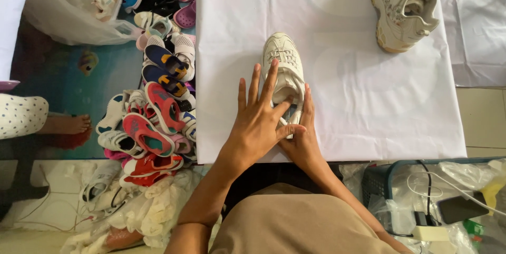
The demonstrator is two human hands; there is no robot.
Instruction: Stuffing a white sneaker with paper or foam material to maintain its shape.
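While the left hand point(258, 122) lies flat and spread over the white sneaker point(283, 69), the right hand point(301, 138) cups its heel opening from beneath. The sneaker's long axis runs straight away from both hands on the white-covered bench point(369, 101), toe outward. Its cream mate point(403, 8) sits well apart, far right. A clear plastic bag point(63, 14) lies far left above the shoe heap point(155, 111).

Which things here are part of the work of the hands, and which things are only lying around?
In hand:
- white sneaker on the white sheet
- left hand flat over its heel end
- right hand at its heel

Lying about:
- second cream sneaker, top right
- pile of coloured shoes on the floor
- clear plastic bag
- blue basket with a phone
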